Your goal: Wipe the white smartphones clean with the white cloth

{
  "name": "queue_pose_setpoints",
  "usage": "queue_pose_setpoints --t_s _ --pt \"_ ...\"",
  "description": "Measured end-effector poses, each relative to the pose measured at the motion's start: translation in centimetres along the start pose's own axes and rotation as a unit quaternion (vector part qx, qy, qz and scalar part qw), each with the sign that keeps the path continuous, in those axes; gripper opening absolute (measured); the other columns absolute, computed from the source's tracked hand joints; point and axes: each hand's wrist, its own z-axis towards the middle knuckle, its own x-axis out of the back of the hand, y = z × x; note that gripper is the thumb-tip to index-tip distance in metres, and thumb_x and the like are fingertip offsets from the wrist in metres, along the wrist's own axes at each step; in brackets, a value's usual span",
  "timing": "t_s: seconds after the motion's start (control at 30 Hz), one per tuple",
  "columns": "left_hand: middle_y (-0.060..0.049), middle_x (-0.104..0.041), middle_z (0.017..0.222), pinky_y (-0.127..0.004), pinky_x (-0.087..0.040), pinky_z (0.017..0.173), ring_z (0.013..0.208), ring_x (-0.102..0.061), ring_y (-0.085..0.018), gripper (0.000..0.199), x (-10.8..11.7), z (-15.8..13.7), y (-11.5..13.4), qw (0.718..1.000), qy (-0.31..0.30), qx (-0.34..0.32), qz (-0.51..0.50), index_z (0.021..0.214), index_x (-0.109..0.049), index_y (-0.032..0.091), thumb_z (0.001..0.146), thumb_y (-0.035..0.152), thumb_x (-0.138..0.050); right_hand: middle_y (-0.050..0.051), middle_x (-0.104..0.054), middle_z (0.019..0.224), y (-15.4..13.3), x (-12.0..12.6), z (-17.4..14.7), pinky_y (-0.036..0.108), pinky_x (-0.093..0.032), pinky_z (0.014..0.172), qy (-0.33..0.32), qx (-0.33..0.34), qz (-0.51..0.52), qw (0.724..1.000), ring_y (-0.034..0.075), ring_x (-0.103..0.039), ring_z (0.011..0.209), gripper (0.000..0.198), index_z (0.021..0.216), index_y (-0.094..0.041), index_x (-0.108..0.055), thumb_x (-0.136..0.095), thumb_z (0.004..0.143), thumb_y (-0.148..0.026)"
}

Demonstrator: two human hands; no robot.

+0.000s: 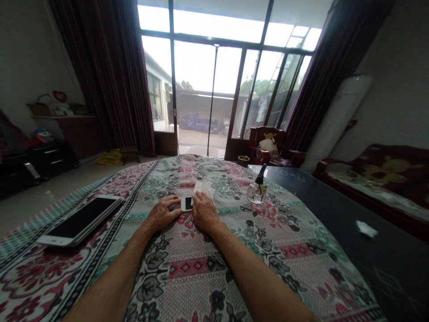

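A small white phone with a dark screen lies on the patterned cloth, between my two hands. My left hand rests flat at its left edge, fingers stretched out and apart, the fingertips close to or touching its side. Over the phone's right part lies my right hand, fingers bent down onto a thin white tissue that sticks out beyond them. How firmly the tissue is gripped is hidden under the palm. Right of my hands stands a clear bottle with a black spray or pump top.
A larger white phone lies at the left on the floral cloth. Beyond the cloth's right edge is a dark glossy tabletop with a crumpled white scrap. Wooden chairs and a glass door stand farther back.
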Motion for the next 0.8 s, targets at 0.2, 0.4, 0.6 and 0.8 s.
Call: queue_pose_setpoints --t_s 0.2,0.4,0.6,0.8 --pt "-0.009 -0.066 0.121 -0.041 -0.044 0.103 0.115 -0.060 -0.027 0.036 -0.1 0.1 -0.3 1.000 0.002 -0.014 0.011 0.101 -0.074 0.021 0.072 0.036 -0.061 0.012 -0.044 0.145 -1.0 -0.5 -0.3 0.041 -0.030 0.110 -0.028 0.103 0.035 0.994 0.024 -0.039 0.133 0.041 0.131 -0.014 -0.051 -0.037 0.093 -0.022" --pt "-0.010 -0.066 0.122 -0.041 -0.044 0.104 0.115 -0.059 -0.028 0.039 0.0 0.0 0.0 1.000 -0.003 -0.010 0.020 0.104 -0.074 0.019 0.072 0.037 -0.059 0.013 -0.043 0.145 -1.1 -0.4 -0.1 0.041 -0.029 0.111 -0.033 0.083 0.035 0.995 0.024 -0.037 0.134 0.041 0.131 -0.013 -0.052 -0.036 0.094 -0.023" --pt "-0.010 -0.066 0.121 -0.040 -0.044 0.103 0.115 -0.059 -0.028 0.040 0.1 0.0 0.0 1.000 -0.005 0.003 0.010 0.104 -0.074 0.019 0.071 0.037 -0.062 0.012 -0.050 0.140 0.7 0.4 0.7 0.038 -0.030 0.108 -0.013 -0.022 0.014 1.000 0.022 -0.042 0.130 0.036 0.122 -0.014 -0.058 -0.036 0.094 -0.022" --pt "-0.009 -0.067 0.120 -0.041 -0.044 0.103 0.115 -0.060 -0.028 0.036 -0.1 0.0 -0.2 1.000 0.005 -0.002 -0.005 0.101 -0.074 0.020 0.071 0.036 -0.063 0.013 -0.052 0.136 2.0 0.9 0.5 0.037 -0.033 0.104 0.014 -0.122 -0.015 0.992 0.024 -0.047 0.123 0.034 0.114 -0.015 -0.062 -0.036 0.094 -0.021"
